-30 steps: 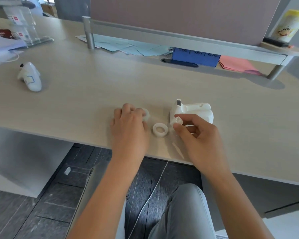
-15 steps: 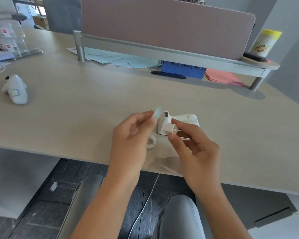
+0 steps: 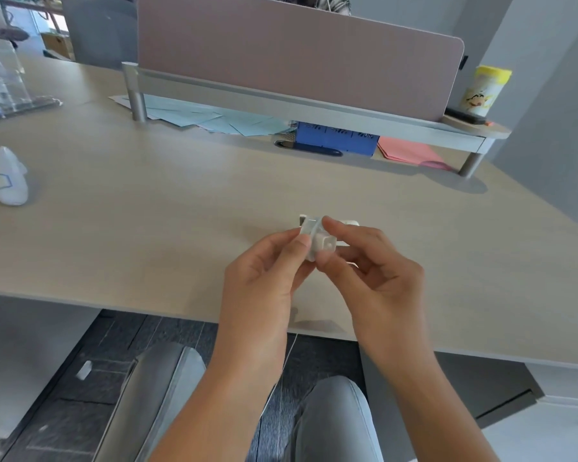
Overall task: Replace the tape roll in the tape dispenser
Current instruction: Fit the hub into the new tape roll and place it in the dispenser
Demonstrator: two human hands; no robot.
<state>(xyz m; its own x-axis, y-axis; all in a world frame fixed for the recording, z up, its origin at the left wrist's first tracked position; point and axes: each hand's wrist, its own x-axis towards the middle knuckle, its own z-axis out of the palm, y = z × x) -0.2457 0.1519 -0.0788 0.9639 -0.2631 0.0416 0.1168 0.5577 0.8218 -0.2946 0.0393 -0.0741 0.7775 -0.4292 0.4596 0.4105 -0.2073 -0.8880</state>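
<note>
Left hand (image 3: pixel 264 278) and right hand (image 3: pixel 377 271) both pinch the tape roll (image 3: pixel 311 238) and its white hub (image 3: pixel 327 245) above the desk (image 3: pixel 147 211)

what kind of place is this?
Most likely an office workstation: a desk with a fabric partition along its far edge, a raised shelf with coloured papers tucked beneath it, and a clear stand at far left.

Bench (image 3: pixel 147 228): pale wood-grain top, its near edge running across the frame.
Far left: white handheld device (image 3: pixel 5 180) lying on its side.
Back: light blue papers (image 3: pixel 214 120), blue box (image 3: pixel 336 138), pink papers (image 3: pixel 411 153) under a raised shelf (image 3: pixel 314 110).
Centre: white tape dispenser (image 3: pixel 349 223), mostly hidden behind the hands.
</note>
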